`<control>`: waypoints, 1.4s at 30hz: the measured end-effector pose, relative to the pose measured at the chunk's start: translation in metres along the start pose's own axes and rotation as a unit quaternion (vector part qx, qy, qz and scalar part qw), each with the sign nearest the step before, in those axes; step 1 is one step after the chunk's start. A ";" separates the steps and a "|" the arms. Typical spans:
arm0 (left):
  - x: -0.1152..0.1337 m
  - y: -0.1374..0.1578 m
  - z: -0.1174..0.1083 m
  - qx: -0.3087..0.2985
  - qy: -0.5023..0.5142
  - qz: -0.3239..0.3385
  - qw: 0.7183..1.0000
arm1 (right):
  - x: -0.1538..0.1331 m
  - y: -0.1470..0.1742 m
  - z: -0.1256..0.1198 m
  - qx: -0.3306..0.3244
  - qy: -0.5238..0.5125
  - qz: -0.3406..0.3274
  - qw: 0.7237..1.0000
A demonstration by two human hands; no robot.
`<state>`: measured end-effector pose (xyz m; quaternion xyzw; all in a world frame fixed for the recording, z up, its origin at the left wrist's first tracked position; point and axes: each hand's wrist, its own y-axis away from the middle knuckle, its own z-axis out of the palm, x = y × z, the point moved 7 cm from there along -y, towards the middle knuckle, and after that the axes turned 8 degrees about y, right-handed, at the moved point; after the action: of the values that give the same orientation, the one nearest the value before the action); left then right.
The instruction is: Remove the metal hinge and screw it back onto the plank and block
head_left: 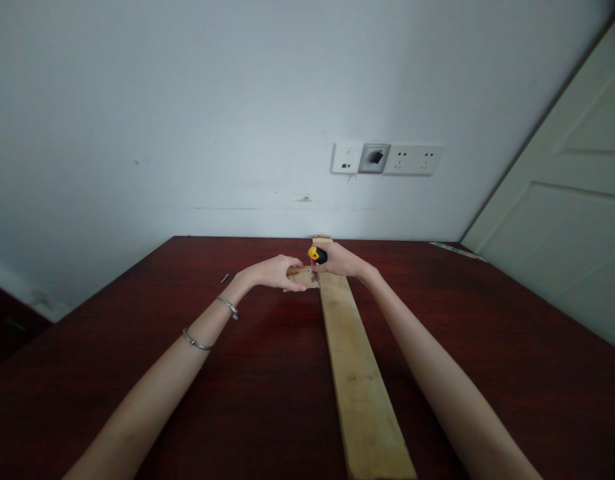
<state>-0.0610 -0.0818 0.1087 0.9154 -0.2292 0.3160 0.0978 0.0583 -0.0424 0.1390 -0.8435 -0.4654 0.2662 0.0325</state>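
Observation:
A long pale wooden plank [360, 367] runs from the near edge of the dark red table toward the wall. Against its left side near the far end sits a short wooden block [300, 278], with my left hand [277, 272] closed around its outer end. My right hand [340, 259] is closed on a screwdriver with a yellow and black handle [316, 254], over the place where block and plank meet. Small metal parts [313, 275] show at that joint, too small to make out. The screwdriver's tip is hidden.
A small grey metal pin or screw [224, 278] lies on the table [257, 373] left of my left hand. Behind the table stands a white wall with sockets [412, 160], one holding a black plug [376, 157]. A pale panelled door [567, 200] is at the right.

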 end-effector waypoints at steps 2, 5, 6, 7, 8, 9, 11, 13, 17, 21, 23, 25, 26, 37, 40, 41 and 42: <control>-0.001 0.000 0.000 0.001 0.001 0.002 1.000 | 0.000 0.000 0.001 -0.001 0.000 0.002 1.000; -0.002 -0.001 0.000 -0.007 0.000 0.002 1.000 | 0.000 0.000 0.002 -0.002 0.001 0.005 1.000; -0.001 0.000 0.000 -0.009 0.002 0.004 1.000 | 0.001 0.000 0.003 -0.002 0.001 0.006 1.000; 0.000 0.000 0.001 -0.010 0.004 0.007 1.000 | 0.001 0.000 0.003 -0.003 0.002 0.006 1.000; 0.000 0.000 0.001 -0.012 0.005 0.009 1.000 | 0.001 0.000 0.004 -0.003 0.002 0.005 1.000; 0.001 0.000 0.002 -0.013 0.004 0.011 1.000 | 0.000 0.000 0.004 -0.002 0.001 0.003 1.000; 0.002 0.000 0.004 -0.019 -0.006 0.007 1.000 | -0.001 -0.001 0.004 0.003 -0.002 -0.001 1.000; 0.001 0.000 0.006 -0.029 -0.014 -0.003 0.999 | -0.003 -0.002 0.001 0.012 -0.004 -0.006 1.000; 0.002 -0.001 0.010 -0.041 -0.008 -0.007 0.999 | -0.007 -0.001 -0.008 0.030 -0.011 -0.010 0.999; 0.002 -0.004 0.014 -0.035 -0.028 -0.002 0.999 | -0.006 0.003 -0.023 0.052 -0.036 0.003 0.998; 0.001 -0.006 0.018 -0.041 -0.036 0.001 0.998 | -0.005 0.005 -0.028 0.061 -0.047 0.008 0.997; 0.000 -0.007 0.022 -0.046 -0.047 0.003 0.998 | -0.003 0.007 -0.032 0.068 -0.057 0.007 0.996; -0.001 -0.008 0.024 -0.047 -0.053 0.003 0.997 | -0.003 0.007 -0.033 0.070 -0.060 0.007 0.996; -0.003 -0.011 0.033 -0.033 -0.049 0.005 0.998 | 0.000 0.007 -0.034 0.079 -0.052 0.002 0.996; -0.001 -0.012 0.036 -0.017 -0.043 0.013 0.999 | 0.001 0.007 -0.035 0.082 -0.054 0.005 0.995; 0.000 -0.012 0.037 -0.014 -0.046 0.015 0.999 | 0.001 0.007 -0.035 0.082 -0.056 0.006 0.995; 0.000 -0.013 0.038 -0.010 -0.051 0.016 0.999 | 0.001 0.007 -0.035 0.082 -0.056 0.006 0.995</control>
<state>-0.0346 -0.0831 0.0788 0.9257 -0.2516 0.2679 0.0898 0.0814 -0.0387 0.1664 -0.8243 -0.4380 0.3509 0.0740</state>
